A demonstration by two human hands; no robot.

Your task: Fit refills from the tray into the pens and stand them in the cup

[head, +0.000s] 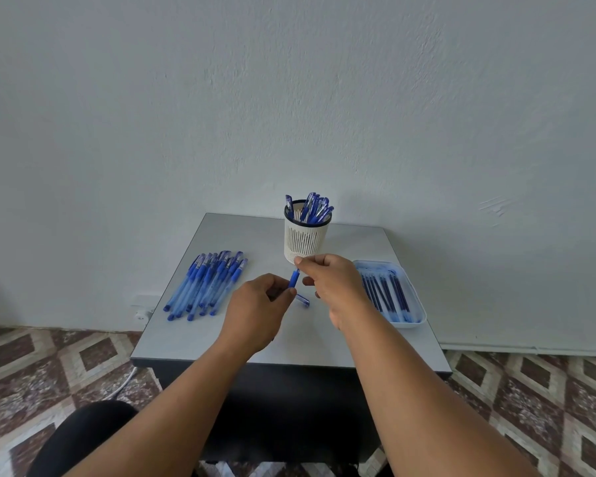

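Observation:
My left hand (259, 307) grips the lower barrel of a blue pen (294, 279) held upright above the table's middle. My right hand (327, 275) pinches the pen's top end with thumb and forefinger, just in front of the cup. A white slotted cup (305, 237) at the back centre holds several blue pens (315, 208). A loose blue cap (302, 300) lies on the table below the hands. Several blue pens (205, 285) lie in a pile on the left. A pale blue tray (414, 304) on the right holds several dark refills (386, 292).
The small grey table (193, 342) stands against a white wall, with its front edge near my forearms. Patterned floor tiles lie on both sides. A white socket and cable sit low on the left by the wall. My dark-clothed knee shows at bottom left.

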